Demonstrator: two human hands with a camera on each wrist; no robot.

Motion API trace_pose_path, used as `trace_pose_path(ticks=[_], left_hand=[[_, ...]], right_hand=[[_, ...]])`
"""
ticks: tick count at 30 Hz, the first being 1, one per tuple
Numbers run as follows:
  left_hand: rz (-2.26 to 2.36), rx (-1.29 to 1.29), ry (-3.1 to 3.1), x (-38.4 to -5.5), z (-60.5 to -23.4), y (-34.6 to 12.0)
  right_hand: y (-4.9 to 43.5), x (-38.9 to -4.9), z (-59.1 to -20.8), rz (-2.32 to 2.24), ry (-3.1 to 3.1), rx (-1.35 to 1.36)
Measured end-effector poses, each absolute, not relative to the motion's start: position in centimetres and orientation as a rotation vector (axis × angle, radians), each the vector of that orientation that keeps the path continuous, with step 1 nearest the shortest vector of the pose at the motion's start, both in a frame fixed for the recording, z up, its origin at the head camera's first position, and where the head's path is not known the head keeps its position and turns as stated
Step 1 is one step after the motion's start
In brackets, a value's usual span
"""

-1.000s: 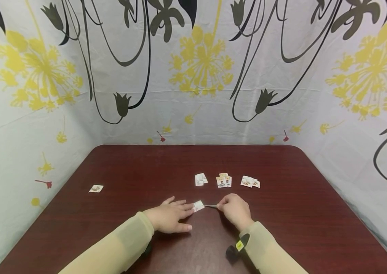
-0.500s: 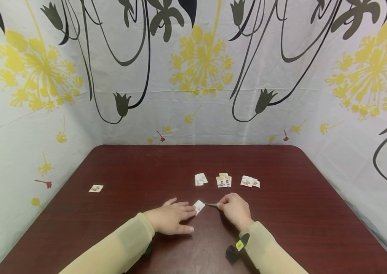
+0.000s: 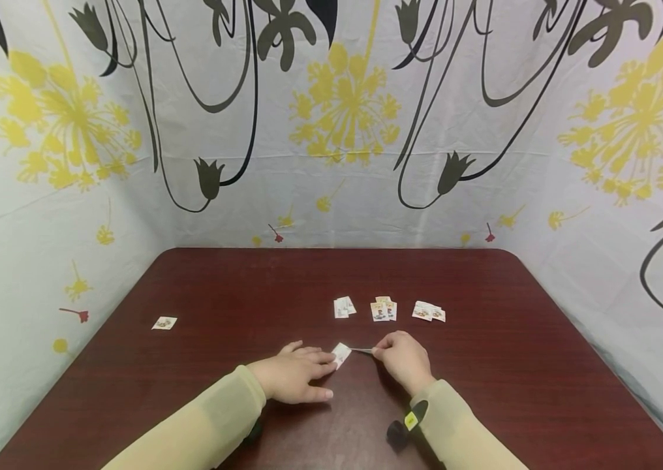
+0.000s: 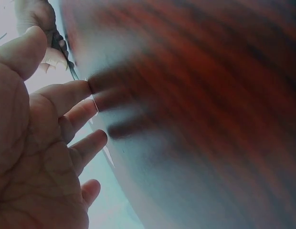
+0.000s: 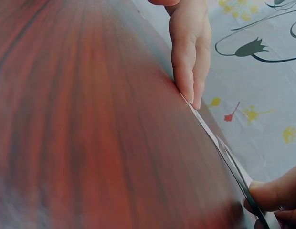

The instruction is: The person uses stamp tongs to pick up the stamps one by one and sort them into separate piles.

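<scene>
Near the middle of the table a small white card point(image 3: 340, 354) lies turned at a slant. My left hand point(image 3: 299, 375) rests over its left part, fingers straight and fingertips on the card. From the other side my right hand point(image 3: 404, 358) pinches metal tweezers point(image 3: 362, 350), whose tips meet the card's right corner. In the right wrist view the two arms of the tweezers point(image 5: 237, 174) converge at the card's edge, close over the table, between finger and thumb. The left wrist view shows my left palm with its fingertips point(image 4: 101, 137) down at the tabletop.
Beyond the hands lie three small groups of overlapping cards: a left group point(image 3: 343, 307), a middle group point(image 3: 384, 309) and a right group point(image 3: 429, 311). A single card point(image 3: 164, 323) lies far left. Patterned cloth point(image 3: 331, 215) rises around the dark red table point(image 3: 249, 281).
The card has turned a little and shifted slightly right, and my left hand has slid slightly right with it. My right hand has stayed nearly still with the tweezers at the card's corner.
</scene>
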State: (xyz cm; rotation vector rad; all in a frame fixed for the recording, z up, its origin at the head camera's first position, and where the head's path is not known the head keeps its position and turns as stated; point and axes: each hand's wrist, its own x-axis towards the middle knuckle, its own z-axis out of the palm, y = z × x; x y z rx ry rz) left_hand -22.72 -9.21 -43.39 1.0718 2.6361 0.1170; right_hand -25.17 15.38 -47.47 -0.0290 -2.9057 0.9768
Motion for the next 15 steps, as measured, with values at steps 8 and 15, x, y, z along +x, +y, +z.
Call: trace_pose_path(ticks=[8,15], left_hand=[[0.117,1.061,2.641,-22.52,-43.18,-9.19],[0.126,1.048,2.639,-22.48,-43.21,-9.23]], right_hand=[[15.34,-25.03,-47.24,1.027,-2.945,-0.064],[15.24,-24.98,-47.16,1.028,-2.954,-0.052]])
